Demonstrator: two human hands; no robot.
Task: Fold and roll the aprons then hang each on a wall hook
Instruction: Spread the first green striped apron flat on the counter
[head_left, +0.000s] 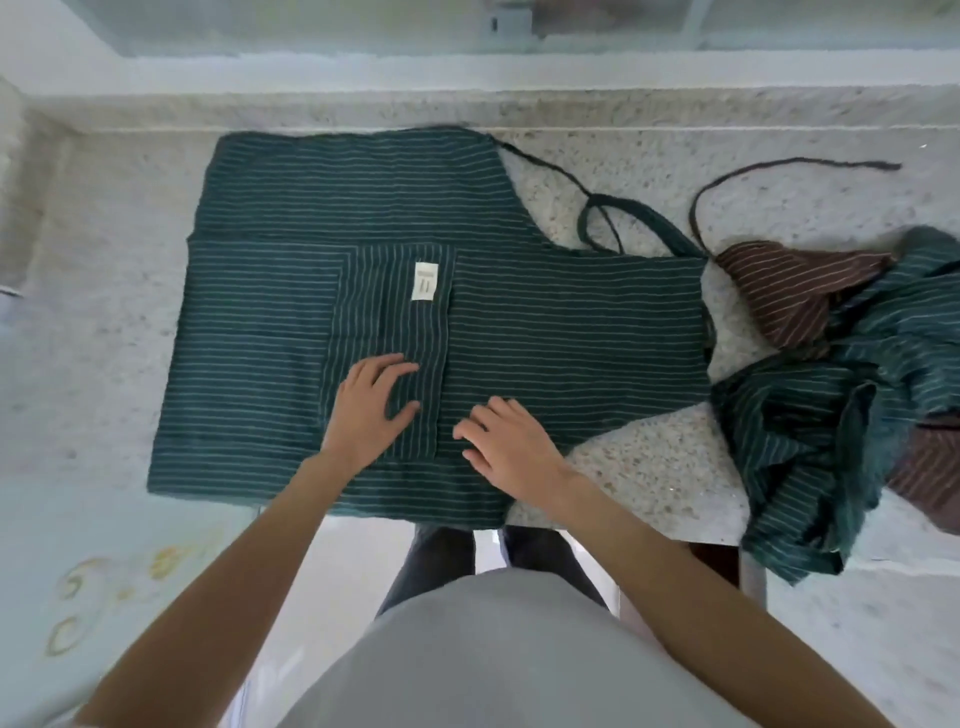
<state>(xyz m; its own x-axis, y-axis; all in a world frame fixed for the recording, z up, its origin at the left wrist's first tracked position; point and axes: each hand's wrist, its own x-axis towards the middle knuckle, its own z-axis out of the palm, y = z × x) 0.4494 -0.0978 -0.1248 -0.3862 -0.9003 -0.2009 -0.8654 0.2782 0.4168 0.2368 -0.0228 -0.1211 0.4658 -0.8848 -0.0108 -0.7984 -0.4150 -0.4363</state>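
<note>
a green striped apron (545, 322) is laid out flat on the speckled stone counter (649, 467), and it is being smoothed, so the step in hand is judged to be the flattening before the first fold. no fold, no roll, no hook is seen yet. the left hand (363, 410) is pressed palm-down on the pocket (384, 322), fingers straight and slightly spread, thumb out to the side. the right hand (511, 447) is set just beside it on the cloth near the front edge, fingers extended and loosely fanned, nothing pinched by either.

the apron's long axis is run left to right across the counter: the wide skirt hem is at the left, the narrower bib at the right, so the top is pointed to the right. the neck loop (623, 223) and a thin tie (545, 171) are trailed off past the bib onto bare stone. a white label (424, 281) is shown on the pocket's corner. the near edge is hung a little over the counter's lip.

next, a lengthwise fold is likely called for: a long edge would be gripped at two points and brought across evenly, with the loose ties tucked in first so they are not trapped crooked. a crumpled pile of green and brown aprons (841, 395) is waiting at the right, touching the bib's corner.
</note>
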